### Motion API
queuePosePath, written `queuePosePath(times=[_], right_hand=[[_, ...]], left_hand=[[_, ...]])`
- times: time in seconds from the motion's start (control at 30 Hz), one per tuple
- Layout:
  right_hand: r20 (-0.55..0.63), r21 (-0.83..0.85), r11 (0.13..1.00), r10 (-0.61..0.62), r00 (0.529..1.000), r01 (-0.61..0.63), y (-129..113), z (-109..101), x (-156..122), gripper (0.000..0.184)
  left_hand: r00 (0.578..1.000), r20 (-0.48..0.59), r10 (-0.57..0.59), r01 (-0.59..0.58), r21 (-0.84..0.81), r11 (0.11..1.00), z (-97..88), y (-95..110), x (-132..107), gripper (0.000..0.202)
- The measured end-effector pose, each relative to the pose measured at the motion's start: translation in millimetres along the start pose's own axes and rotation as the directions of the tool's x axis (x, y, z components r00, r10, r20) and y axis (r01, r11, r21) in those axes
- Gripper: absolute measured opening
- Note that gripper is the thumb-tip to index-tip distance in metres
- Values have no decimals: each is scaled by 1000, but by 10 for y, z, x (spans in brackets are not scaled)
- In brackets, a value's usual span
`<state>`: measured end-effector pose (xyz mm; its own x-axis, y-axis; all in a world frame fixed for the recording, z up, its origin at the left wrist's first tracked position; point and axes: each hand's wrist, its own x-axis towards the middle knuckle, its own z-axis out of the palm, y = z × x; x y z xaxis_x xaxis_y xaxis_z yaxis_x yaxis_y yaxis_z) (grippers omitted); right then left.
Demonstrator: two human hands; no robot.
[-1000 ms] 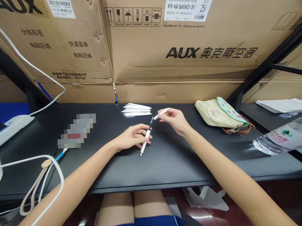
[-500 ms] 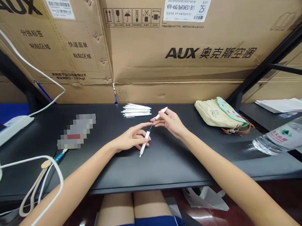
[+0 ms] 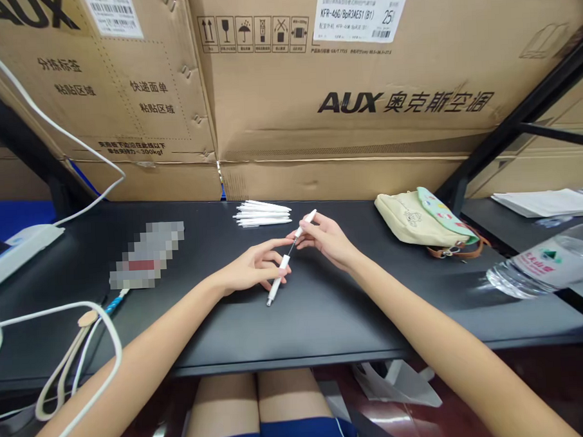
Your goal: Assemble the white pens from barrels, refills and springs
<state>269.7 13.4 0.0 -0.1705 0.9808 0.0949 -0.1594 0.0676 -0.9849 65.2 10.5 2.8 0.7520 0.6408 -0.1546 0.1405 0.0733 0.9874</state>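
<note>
My left hand [image 3: 255, 268] rests on the black table top [image 3: 325, 320] and pinches a white pen barrel [image 3: 275, 289] between its fingers, tilted with its tip end toward me. A thin dark refill [image 3: 291, 249] sticks out of that barrel's far end. My right hand [image 3: 324, 236] holds a short white barrel piece [image 3: 307, 221] in its fingertips. That piece's lower end sits at the refill's upper end, and the join is partly hidden by my fingers. A small pile of white pen parts [image 3: 262, 213] lies just beyond my hands.
A beige cloth bag [image 3: 417, 222] sits on the table to the right. Further right are papers [image 3: 546, 202] and a plastic water bottle [image 3: 545, 265]. A pixelated object [image 3: 147, 255] and white cables [image 3: 78, 318] lie left. Cardboard boxes [image 3: 343, 81] stand behind the table.
My right hand has moved the short white piece left and down, from beside the refill onto its upper end. My left hand has barely moved.
</note>
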Motion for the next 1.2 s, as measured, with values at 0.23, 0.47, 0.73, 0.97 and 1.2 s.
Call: queuePosePath(times=[0.23, 0.47, 0.73, 0.97, 1.2], right_hand=[[82, -4, 999, 42, 996, -42, 9, 16, -26, 25], [123, -13, 996, 91, 988, -90, -32, -6, -48, 31], [38, -289, 956, 63, 997, -50, -117, -27, -58, 35], [137, -360, 933, 21, 990, 30, -236, -167, -56, 32], [87, -443, 896, 87, 992, -39, -188, -145, -54, 46]], left_hand=[[988, -156, 16, -17, -2, 1000, 15, 14, 34, 46], [965, -260, 39, -24, 58, 998, 11, 21, 30, 41], [956, -290, 49, -26, 82, 996, -5, -18, 54, 46], [950, -310, 40, -19, 71, 997, -7, -9, 46, 44], [955, -292, 52, -26, 91, 996, -13, -31, 52, 44]])
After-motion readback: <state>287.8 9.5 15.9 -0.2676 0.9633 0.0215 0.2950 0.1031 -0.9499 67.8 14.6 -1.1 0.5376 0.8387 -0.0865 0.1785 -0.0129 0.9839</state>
